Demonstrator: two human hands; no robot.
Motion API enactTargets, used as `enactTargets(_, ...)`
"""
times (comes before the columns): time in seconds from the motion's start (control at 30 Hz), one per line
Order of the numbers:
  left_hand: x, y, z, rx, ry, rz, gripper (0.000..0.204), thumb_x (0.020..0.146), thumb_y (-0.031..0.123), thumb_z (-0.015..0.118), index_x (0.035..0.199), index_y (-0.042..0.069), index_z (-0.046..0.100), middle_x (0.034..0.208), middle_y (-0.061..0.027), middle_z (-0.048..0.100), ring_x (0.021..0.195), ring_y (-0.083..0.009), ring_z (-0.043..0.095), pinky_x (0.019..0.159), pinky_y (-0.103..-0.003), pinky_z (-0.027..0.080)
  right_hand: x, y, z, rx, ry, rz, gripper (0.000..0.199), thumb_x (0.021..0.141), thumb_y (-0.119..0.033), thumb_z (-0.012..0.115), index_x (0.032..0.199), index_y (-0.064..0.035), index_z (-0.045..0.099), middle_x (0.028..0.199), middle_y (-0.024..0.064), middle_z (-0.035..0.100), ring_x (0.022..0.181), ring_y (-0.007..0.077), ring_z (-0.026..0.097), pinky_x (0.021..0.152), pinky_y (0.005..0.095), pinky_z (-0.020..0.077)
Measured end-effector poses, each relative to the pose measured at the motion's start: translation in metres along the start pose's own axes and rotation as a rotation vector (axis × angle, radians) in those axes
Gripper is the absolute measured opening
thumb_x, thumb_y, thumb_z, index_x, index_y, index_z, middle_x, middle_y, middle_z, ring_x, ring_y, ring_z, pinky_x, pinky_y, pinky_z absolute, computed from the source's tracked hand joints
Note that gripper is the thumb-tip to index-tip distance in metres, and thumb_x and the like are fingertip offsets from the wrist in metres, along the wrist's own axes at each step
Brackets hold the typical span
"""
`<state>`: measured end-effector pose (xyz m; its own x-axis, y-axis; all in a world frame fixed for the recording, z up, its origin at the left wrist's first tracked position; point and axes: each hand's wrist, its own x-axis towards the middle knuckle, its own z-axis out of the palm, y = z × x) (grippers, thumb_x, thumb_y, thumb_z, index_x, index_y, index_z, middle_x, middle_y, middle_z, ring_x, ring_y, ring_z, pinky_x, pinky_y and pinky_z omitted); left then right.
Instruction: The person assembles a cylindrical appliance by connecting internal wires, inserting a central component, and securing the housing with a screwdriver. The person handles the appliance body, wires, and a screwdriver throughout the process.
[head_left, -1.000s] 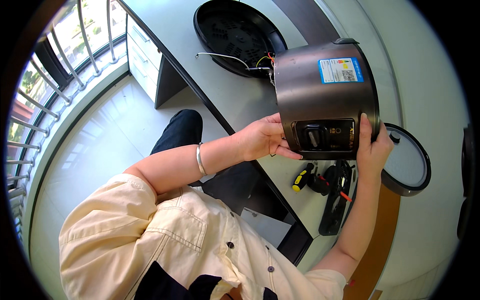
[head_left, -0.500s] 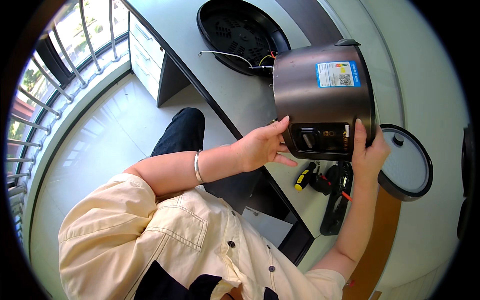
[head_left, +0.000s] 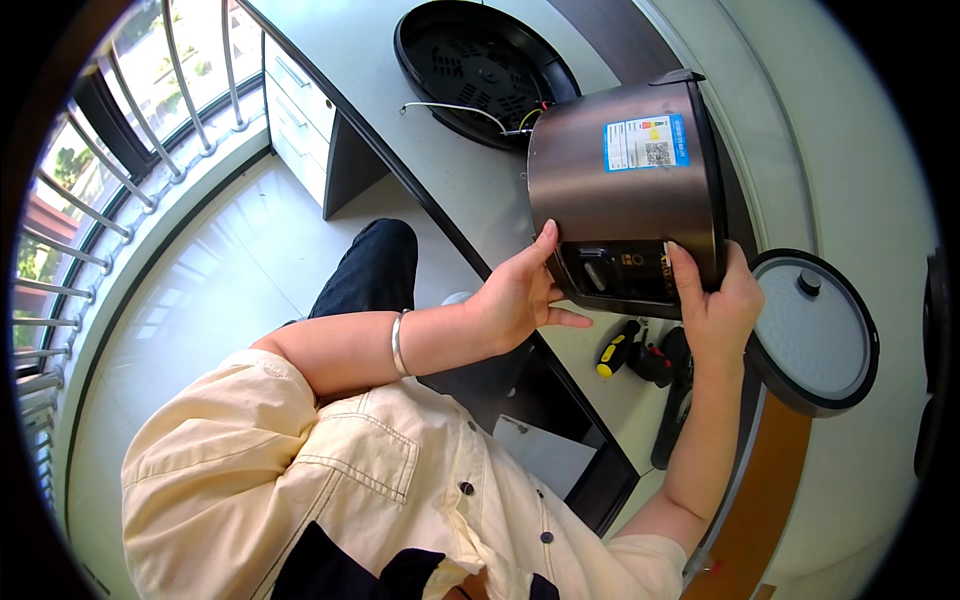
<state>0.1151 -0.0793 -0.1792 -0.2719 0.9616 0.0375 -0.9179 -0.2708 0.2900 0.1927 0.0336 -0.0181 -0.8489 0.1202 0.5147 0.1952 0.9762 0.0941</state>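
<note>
Tipped on its side above the desk is a brown rice cooker body (head_left: 620,200) with a black control panel and a blue-edged label. My left hand (head_left: 520,285) grips its left end, the thumb on the shell near the panel's corner and other fingers partly under it. At the other end, my right hand (head_left: 722,297) is closed round the rim with its thumb on the panel. Wires (head_left: 468,112) run out of the cooker's left end towards a round black vented base (head_left: 480,70) on the desk behind. The inside of the body is hidden.
A round lid (head_left: 815,330) with a grey inner face lies at the right. Below the cooker are a yellow-and-black screwdriver (head_left: 617,350) and a black tool (head_left: 655,365) partly covered by my right arm. The desk's dark edge (head_left: 420,200) runs diagonally, with white drawers (head_left: 295,115) beyond.
The cooker body has shifted slightly left and tilted a little, with both hands still on it. The black base has stayed in place.
</note>
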Motion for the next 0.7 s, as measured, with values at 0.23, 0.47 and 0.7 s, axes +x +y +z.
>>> enactTargets(0.23,-0.002,-0.001,0.003,-0.005,0.038,0.005,0.067,0.088,0.063,0.031,0.133,0.014,0.036,0.13,-0.0086,0.046,0.121,-0.0261,0.04,0.095,-0.046,0.038,0.007,0.002,-0.012,0.529,-0.314,0.245,0.051,0.06,-0.019,0.08,0.1,0.0014,0.057,0.083,0.0105,0.065,0.075,0.0186,0.063,0.071,0.0286,0.0484)
enactTargets(0.47,0.001,-0.004,0.001,-0.041,0.006,0.024,0.063,0.091,0.059,0.027,0.134,0.015,0.036,0.131,-0.0085,0.045,0.119,-0.0277,0.042,0.099,-0.045,0.036,0.017,0.011,-0.018,0.581,-0.528,0.336,0.046,0.057,-0.008,0.075,0.098,0.0031,0.059,0.085,0.0075,0.064,0.078,0.0148,0.059,0.074,0.0274,0.047)
enactTargets(0.7,0.01,-0.014,0.007,-0.059,-0.073,0.004,0.063,0.09,0.061,0.028,0.136,0.018,0.034,0.133,-0.007,0.041,0.122,-0.0279,0.04,0.096,-0.048,0.039,0.011,0.019,-0.023,0.609,-0.501,0.408,0.04,0.056,-0.003,0.071,0.094,0.0026,0.06,0.083,0.0064,0.064,0.075,0.0124,0.059,0.072,0.026,0.047)
